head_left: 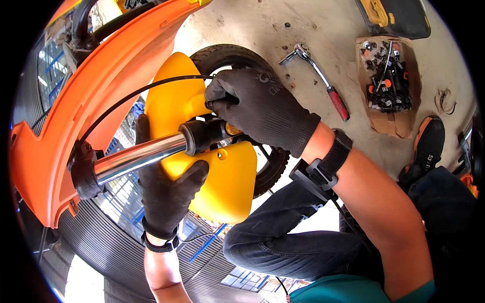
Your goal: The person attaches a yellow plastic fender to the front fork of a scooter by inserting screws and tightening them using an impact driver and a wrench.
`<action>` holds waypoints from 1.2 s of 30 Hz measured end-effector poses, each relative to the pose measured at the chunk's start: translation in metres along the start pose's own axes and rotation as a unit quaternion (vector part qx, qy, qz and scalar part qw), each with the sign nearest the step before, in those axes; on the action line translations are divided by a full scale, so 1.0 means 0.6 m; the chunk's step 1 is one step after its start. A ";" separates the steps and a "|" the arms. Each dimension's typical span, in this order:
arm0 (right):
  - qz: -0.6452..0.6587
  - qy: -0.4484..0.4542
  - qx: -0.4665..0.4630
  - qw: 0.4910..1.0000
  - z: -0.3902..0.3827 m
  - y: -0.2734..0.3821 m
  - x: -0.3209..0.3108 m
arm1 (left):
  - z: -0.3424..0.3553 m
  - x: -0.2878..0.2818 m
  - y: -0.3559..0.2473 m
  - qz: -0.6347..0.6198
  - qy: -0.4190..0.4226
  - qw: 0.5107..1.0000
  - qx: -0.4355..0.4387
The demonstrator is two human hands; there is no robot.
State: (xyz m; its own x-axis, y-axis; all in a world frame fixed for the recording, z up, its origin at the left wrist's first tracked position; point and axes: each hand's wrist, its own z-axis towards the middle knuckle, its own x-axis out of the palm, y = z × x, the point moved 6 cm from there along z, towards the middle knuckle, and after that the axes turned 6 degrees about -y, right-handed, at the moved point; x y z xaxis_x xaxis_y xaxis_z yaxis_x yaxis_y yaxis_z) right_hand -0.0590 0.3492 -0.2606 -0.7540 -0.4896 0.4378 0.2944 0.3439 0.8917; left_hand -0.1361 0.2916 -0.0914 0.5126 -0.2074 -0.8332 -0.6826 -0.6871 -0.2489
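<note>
A yellow front mudguard (pixel 230 182) sits over a black tyre (pixel 227 54) of a small motorbike. A chrome fork tube (pixel 136 156) with a black lower sleeve (pixel 204 135) runs across it. My left hand (pixel 164 189), in a black glove, grips the mudguard from below, thumb on its face. My right hand (pixel 260 108), also gloved, is closed around the upper part of the fork end, pinching something small that I cannot make out. A thin black cable (pixel 151 88) arcs from the orange body panel (pixel 86 96) toward my right hand.
A ratchet wrench with a red handle (pixel 323 81) lies on the concrete floor. A cardboard box of small parts and bits (pixel 386 76) stands at the right, a yellow-black case (pixel 394 15) above it. My bent knee in dark jeans (pixel 283 237) and a shoe (pixel 429 144) are below.
</note>
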 end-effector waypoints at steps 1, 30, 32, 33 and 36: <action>0.000 -0.003 -0.005 1.000 -0.001 0.002 0.001 | -0.002 0.001 0.003 -0.030 -0.001 1.000 0.006; -0.028 0.013 -0.007 0.999 0.005 -0.005 0.001 | -0.004 -0.011 0.003 0.109 0.002 0.992 0.068; -0.011 0.011 0.017 1.000 0.005 -0.013 0.002 | 0.000 -0.009 0.004 0.139 0.008 0.987 0.079; -0.004 0.002 0.013 1.000 0.004 -0.016 0.002 | -0.001 -0.010 -0.001 0.161 0.001 0.983 0.087; 0.011 -0.010 0.005 1.000 0.002 -0.020 0.005 | -0.002 -0.004 -0.004 0.061 -0.003 0.995 0.080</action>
State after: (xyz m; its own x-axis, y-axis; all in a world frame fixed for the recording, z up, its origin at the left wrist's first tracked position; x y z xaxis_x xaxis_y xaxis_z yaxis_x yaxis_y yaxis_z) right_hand -0.0655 0.3445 -0.2703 -0.7592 -0.4657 0.4547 0.3050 0.3627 0.8806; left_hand -0.1349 0.2927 -0.0882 0.4177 -0.2782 -0.8649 -0.8143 -0.5368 -0.2206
